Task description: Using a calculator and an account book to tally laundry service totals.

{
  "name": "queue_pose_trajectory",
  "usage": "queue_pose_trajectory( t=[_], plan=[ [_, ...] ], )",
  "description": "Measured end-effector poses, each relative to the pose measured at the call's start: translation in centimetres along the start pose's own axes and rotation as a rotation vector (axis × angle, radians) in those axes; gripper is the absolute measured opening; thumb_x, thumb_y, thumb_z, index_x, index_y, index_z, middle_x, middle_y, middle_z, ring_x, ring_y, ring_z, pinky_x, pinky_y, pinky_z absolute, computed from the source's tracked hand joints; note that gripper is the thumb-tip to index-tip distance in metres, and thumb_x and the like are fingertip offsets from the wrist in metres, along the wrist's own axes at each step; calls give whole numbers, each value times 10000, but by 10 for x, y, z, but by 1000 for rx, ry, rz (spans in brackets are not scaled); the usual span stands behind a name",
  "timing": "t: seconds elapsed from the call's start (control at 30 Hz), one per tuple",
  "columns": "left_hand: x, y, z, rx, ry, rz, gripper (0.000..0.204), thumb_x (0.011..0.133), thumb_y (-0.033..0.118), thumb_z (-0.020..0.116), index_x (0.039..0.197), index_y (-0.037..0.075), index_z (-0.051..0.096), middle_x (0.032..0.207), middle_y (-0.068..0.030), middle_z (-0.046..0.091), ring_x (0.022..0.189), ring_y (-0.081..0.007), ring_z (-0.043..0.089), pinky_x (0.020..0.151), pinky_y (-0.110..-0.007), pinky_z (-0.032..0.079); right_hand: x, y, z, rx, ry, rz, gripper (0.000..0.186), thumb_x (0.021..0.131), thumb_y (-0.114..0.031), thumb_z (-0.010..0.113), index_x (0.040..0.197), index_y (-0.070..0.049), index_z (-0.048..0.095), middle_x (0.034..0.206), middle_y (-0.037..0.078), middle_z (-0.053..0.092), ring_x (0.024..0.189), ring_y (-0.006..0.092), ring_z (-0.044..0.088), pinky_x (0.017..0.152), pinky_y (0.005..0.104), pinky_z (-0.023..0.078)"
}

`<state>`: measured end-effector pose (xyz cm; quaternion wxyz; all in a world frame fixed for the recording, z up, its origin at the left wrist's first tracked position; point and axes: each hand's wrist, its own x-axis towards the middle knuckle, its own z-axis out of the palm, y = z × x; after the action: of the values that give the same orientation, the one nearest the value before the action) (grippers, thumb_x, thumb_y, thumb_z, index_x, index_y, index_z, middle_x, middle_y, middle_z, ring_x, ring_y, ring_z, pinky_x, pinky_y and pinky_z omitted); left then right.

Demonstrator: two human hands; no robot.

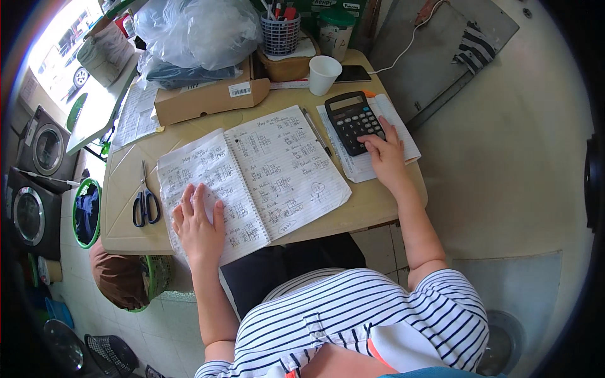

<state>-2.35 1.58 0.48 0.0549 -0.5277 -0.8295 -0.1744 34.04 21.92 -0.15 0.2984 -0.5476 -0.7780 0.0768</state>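
Note:
An open spiral notebook (pixel 287 167) with handwritten pages lies on the table in front of me. My left hand (pixel 199 230) rests flat on its left page, fingers spread. My right hand (pixel 386 151) is over a black calculator (pixel 348 116), with fingertips on its lower right keys and nothing held. Under the calculator is a stack of white papers (pixel 362 169). A pen (pixel 317 131) lies between the notebook and the calculator. Blue-handled scissors (pixel 145 205) lie left of the notebook.
Behind the notebook are a cardboard box (pixel 208 101) under a plastic bag (pixel 195 34), a white cup (pixel 324 75), a dark phone (pixel 353 74) and a pen holder (pixel 280 34). Laundry baskets (pixel 96 234) and washing machines (pixel 44 148) stand left of the table (pixel 120 183).

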Motion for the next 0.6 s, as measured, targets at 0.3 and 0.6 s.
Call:
queue_pose_trajectory(
  t=[0.3,0.6],
  plan=[
    [1,-2,2,-8,-37,-26,526,1026,446,536,1455,143,542,1547,-60,468,1375,-319,436,1165,-505,315,-8,-2,-6,64,-21,-103,157,986,-208,659,1009,-93,764,1556,181,454,1438,463,391,1159,603,295],
    [-8,-12,2,-80,17,34,543,959,406,653,1396,91,583,1544,-160,462,1352,-384,456,1140,-507,347,1,11,-10,251,92,88,193,1016,-155,620,1056,-14,747,1455,252,540,1289,379,581,1003,407,510]
  ],
)
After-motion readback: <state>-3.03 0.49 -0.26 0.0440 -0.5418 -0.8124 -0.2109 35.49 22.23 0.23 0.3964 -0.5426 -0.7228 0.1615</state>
